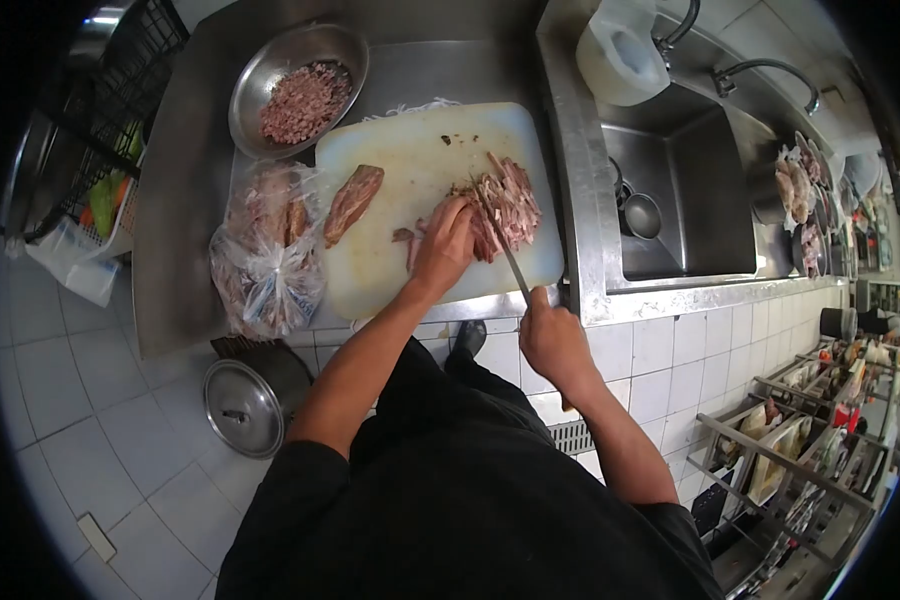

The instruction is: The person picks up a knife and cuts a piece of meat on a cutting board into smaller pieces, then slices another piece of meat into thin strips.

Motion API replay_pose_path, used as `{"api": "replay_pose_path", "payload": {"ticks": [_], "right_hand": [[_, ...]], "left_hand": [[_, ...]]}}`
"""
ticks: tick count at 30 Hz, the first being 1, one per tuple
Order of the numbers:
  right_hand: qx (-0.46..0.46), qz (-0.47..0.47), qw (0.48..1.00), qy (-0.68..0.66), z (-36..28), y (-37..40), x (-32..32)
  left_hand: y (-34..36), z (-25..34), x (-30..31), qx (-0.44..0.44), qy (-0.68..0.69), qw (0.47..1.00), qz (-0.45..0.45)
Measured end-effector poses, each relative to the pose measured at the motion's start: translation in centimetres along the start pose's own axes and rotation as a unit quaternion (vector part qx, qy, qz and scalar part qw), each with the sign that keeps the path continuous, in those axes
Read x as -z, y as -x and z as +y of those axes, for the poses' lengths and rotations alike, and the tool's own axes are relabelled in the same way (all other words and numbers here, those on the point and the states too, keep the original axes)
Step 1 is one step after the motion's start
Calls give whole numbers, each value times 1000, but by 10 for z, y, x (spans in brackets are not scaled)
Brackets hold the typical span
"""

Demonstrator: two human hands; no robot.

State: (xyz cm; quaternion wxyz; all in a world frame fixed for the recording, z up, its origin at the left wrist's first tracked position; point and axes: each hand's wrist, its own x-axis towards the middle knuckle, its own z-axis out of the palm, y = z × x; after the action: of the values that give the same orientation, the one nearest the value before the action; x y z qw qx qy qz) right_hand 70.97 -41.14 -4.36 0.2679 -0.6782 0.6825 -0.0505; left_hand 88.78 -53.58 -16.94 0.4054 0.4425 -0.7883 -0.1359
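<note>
My right hand [553, 340] is wrapped round the handle of a knife [504, 245], whose blade lies across a heap of sliced meat [514, 205] on the white cutting board [410, 150]. Just left of the blade, my left hand [447, 245] presses down on the meat with its fingers bent together. A larger strip of meat [353, 205] rests near the board's left edge. A few small cut pieces lie beside my left hand. Two dark scraps [446, 140] sit near the far edge of the board.
A steel bowl [245, 105] with chopped meat stands beyond the board at left. Below it lies a plastic bag of meat [267, 250]. At right is a sink [675, 150] holding a ladle [640, 215]. A lidded pot [245, 408] stands on the floor; a rack [790, 450] is at lower right.
</note>
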Motion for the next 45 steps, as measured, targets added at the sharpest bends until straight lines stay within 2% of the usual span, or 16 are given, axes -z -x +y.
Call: {"api": "replay_pose_path", "payload": {"ticks": [11, 27, 34, 40, 45], "right_hand": [[-23, -21, 999, 25, 1, 21, -6], [-63, -116, 991, -15, -5, -25, 10], [-26, -96, 995, 11, 9, -72, -25], [-11, -52, 999, 1, 4, -106, -34], [-16, -69, 997, 15, 6, -66, -20]], "left_hand": [[1, -3, -5, -15, -30, 999, -13], [-1, -5, -8, 6, -62, 996, -64], [0, -4, -9, 26, -59, 996, -68], [1, -4, -11, -2, -76, 997, -21], [-4, 0, -6, -10, -65, 998, -10]]}}
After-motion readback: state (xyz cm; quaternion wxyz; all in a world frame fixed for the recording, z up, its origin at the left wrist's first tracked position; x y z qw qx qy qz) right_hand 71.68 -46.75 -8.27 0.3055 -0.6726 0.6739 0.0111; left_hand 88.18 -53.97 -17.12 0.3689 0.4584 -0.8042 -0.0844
